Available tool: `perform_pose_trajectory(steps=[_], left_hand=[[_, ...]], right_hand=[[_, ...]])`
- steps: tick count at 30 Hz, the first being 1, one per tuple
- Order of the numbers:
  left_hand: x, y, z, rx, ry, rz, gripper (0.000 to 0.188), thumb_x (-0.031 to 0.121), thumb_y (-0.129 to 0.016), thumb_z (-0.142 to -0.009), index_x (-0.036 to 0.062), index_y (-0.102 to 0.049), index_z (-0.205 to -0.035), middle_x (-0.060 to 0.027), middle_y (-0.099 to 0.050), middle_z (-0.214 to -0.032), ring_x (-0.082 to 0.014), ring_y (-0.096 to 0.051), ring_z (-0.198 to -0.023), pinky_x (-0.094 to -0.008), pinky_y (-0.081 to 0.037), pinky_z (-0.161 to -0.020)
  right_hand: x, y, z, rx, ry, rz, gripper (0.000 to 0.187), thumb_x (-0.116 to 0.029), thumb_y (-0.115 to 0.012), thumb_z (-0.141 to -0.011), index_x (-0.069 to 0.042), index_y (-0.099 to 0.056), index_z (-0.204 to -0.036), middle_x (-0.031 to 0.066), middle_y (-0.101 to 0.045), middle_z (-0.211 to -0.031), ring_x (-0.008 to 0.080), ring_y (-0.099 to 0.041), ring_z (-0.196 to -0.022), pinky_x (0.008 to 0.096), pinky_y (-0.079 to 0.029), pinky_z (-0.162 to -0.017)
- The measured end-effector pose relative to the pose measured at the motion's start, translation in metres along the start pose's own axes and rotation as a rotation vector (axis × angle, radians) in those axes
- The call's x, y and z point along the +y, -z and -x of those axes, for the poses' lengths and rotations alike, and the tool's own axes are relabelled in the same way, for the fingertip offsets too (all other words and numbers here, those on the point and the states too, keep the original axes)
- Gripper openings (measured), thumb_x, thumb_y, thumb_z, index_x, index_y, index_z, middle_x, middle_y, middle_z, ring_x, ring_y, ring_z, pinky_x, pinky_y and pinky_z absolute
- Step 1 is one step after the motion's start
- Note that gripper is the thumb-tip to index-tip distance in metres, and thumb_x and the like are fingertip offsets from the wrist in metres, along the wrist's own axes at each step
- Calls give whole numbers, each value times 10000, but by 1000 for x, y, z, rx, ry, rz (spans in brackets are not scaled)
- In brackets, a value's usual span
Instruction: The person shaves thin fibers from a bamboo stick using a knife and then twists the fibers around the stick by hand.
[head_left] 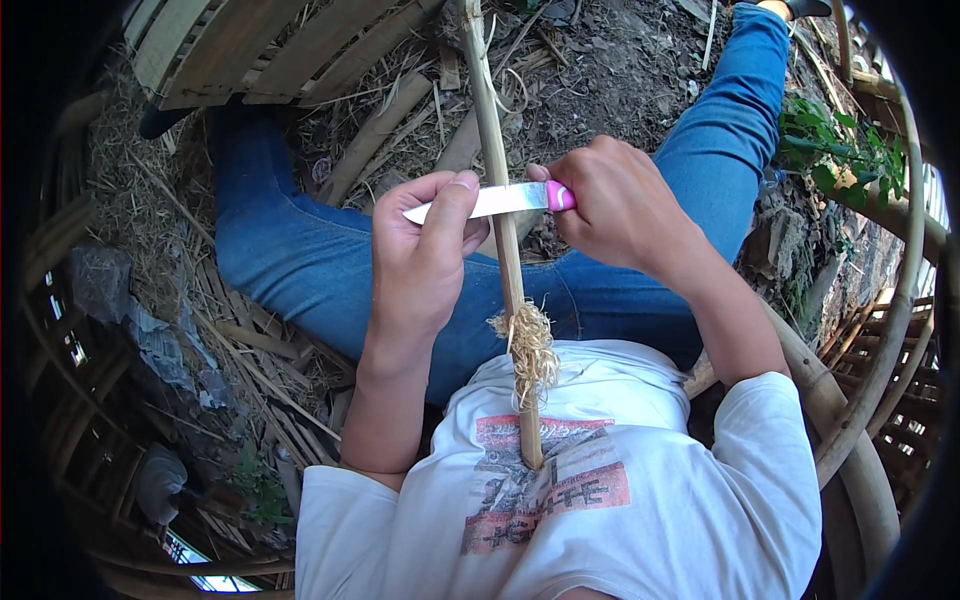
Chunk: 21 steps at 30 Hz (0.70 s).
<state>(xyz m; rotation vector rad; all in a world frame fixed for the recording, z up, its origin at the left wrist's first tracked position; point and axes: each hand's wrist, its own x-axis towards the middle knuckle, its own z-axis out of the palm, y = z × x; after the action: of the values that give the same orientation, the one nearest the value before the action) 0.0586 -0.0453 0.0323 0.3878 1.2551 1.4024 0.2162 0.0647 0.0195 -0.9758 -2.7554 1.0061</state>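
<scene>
A kitchen knife (497,201) with a pink and white handle lies crosswise over a long, pale wooden stick (491,140). My right hand (620,205) is closed round its handle. Near the tip, the blade is pinched by my left hand (418,255), its thumb on the upper face. The stick runs from the top of the view down to my shirt, where its lower end rests against my belly. A bunch of curly wood shavings (534,350) clings to the stick below the knife. Thin curls also hang near its far end.
My legs in blue jeans (300,265) spread to both sides of the stick. Slatted wood (230,55) stands at the upper left. Dry strips and split pieces litter the ground (640,60). Curved bamboo poles (850,440) and a green plant (845,150) are at the right.
</scene>
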Motion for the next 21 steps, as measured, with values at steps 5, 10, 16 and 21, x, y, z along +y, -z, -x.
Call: perform_pose_trajectory(steps=[5, 10, 16, 21], left_hand=[[6, -2, -32, 45, -73, -30, 197, 143, -593, -948, -17, -666, -859, 12, -575, -691, -20, -445, -569, -200, -320, -502], [12, 1, -62, 2, -99, -77, 186, 143, -602, -931, -20, -670, -870, 0, -596, -715, -34, -494, -602, -208, -386, -544], [18, -3, -82, 51, -169, -151, 195, 153, -603, -929, -17, -679, -870, -5, -614, -742, -76, -582, -682, -225, -490, -663], [16, 5, -75, -26, -156, -90, 196, 147, -594, -935, -3, -671, -834, 32, -562, -685, -33, -490, -619, -210, -400, -573]], right_hand=[[8, 3, -24, 64, -13, 18, 209, -151, -594, -798, 1, -657, -669, 223, -618, -642, 407, -644, -677, 492, -529, -671], [23, 1, -43, 207, -6, 71, 225, -180, -572, -789, 15, -657, -715, 261, -624, -690, 438, -641, -736, 519, -521, -711], [30, -4, -62, 318, -11, 84, 262, -209, -566, -808, 17, -655, -710, 269, -625, -706, 450, -634, -730, 529, -516, -716], [29, 2, -58, 296, -8, 135, 265, -217, -576, -813, 9, -653, -697, 237, -625, -668, 428, -636, -683, 512, -524, -682]])
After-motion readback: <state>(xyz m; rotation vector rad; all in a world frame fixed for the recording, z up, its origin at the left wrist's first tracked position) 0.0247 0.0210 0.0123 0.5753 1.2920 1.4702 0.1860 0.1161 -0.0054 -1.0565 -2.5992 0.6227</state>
